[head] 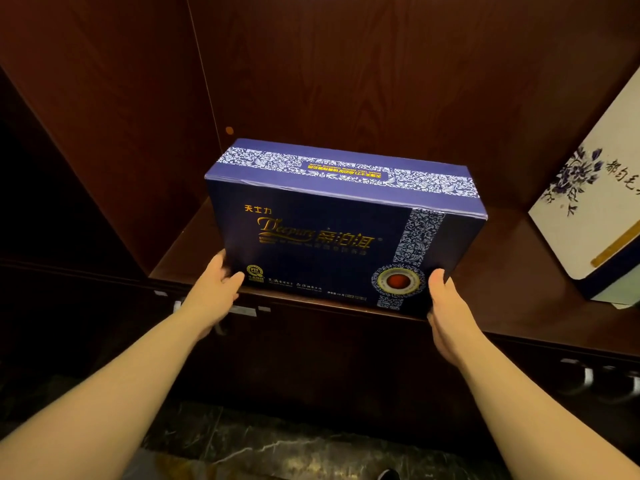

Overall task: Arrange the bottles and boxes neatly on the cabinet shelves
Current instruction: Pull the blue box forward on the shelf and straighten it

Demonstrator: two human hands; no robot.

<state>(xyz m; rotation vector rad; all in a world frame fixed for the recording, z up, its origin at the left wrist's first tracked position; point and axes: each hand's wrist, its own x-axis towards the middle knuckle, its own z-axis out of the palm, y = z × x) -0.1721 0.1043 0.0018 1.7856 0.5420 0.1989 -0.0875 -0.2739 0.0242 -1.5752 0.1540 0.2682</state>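
Observation:
A large dark blue box [332, 233] with gold lettering and white floral bands stands upright at the front edge of the dark wooden cabinet shelf [519, 258]. My left hand [216, 284] grips its lower left corner. My right hand [446, 306] grips its lower right corner, thumb on the front face. The box's bottom edge sits level with the shelf's front lip. A white box [588, 216] with blue flowers and black calligraphy leans on the same shelf at the far right.
The cabinet's wooden back panel [381, 81] and left side wall [114, 133] enclose the shelf. Closed lower doors with metal handles [595, 379] sit under the shelf. A dark marble floor [277, 441] lies below.

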